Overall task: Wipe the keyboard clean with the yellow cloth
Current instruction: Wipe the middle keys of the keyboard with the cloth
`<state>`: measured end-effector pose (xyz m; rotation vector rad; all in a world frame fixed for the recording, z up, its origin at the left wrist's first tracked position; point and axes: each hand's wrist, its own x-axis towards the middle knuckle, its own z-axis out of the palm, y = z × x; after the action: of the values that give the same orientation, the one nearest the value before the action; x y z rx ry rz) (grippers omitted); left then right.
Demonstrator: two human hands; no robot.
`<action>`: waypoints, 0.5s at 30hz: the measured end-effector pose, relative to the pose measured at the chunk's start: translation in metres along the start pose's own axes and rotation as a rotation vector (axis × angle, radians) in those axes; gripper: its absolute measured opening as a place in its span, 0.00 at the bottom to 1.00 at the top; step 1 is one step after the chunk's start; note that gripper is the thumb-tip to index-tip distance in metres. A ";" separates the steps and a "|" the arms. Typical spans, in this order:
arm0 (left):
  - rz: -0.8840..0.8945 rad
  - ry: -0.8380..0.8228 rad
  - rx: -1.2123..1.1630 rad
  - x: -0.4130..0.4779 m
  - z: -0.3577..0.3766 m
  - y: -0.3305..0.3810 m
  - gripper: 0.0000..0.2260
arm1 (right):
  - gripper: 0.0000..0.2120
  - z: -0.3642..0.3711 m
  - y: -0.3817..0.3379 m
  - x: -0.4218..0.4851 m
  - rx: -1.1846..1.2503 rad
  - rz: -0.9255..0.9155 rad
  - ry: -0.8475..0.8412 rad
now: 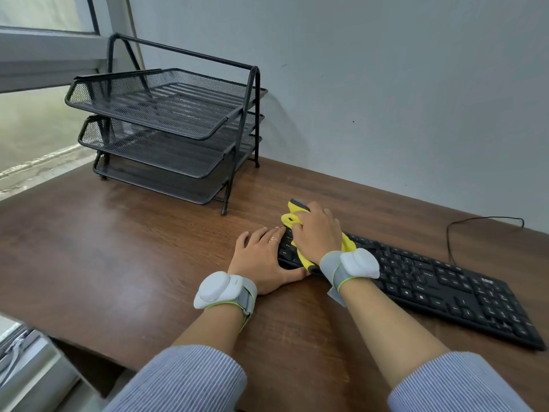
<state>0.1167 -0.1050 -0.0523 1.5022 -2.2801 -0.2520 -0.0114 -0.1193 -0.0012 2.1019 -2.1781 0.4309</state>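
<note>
Our flat left hand (261, 258) steadies the keyboard (430, 285), probably light; our right hand (316, 233) grips the soft, bunched yellow cloth (292, 217).

— What sort of place is shown here?

— An office is shown, or a corner kept for office work. A black three-tier mesh letter tray (166, 123) is set at the back of a dark wood-grain desk (104, 248), close to a plain pale wall (386, 84).

— By what else is it told?

— A black full-size keyboard (430, 286) is laid on the desk at the right, and a thin black cable (448, 242) is seen looped on the desktop behind it, near the wall. A window frame (50, 37) is seen at the left, behind the tray. Finely striped shirt sleeves (190, 379) are seen at the near edge.
</note>
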 end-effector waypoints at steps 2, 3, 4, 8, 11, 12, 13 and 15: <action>0.000 -0.005 0.009 0.000 0.000 0.000 0.47 | 0.14 0.000 0.003 0.000 0.026 -0.037 -0.008; -0.002 -0.009 0.012 0.000 -0.001 0.000 0.47 | 0.14 -0.001 0.005 0.001 0.041 -0.018 -0.006; -0.004 -0.007 0.012 0.000 -0.001 0.000 0.47 | 0.14 -0.002 0.007 0.002 0.045 0.010 0.003; 0.004 -0.002 0.021 0.000 -0.001 0.001 0.47 | 0.12 -0.001 0.001 0.002 0.058 0.045 -0.022; 0.003 0.041 -0.003 -0.001 -0.001 0.001 0.48 | 0.08 -0.010 -0.001 0.008 0.246 0.135 -0.042; -0.003 0.063 -0.016 -0.001 -0.001 0.000 0.49 | 0.09 -0.012 -0.001 0.012 0.253 0.144 -0.049; -0.005 0.084 -0.023 -0.002 -0.001 0.001 0.49 | 0.10 -0.014 -0.001 0.016 0.209 0.119 -0.065; -0.009 0.117 -0.035 -0.002 -0.001 0.001 0.49 | 0.12 -0.013 -0.007 0.020 0.076 0.036 -0.122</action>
<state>0.1170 -0.1027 -0.0514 1.4711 -2.1670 -0.1997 -0.0077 -0.1355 0.0168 2.1860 -2.3038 0.4043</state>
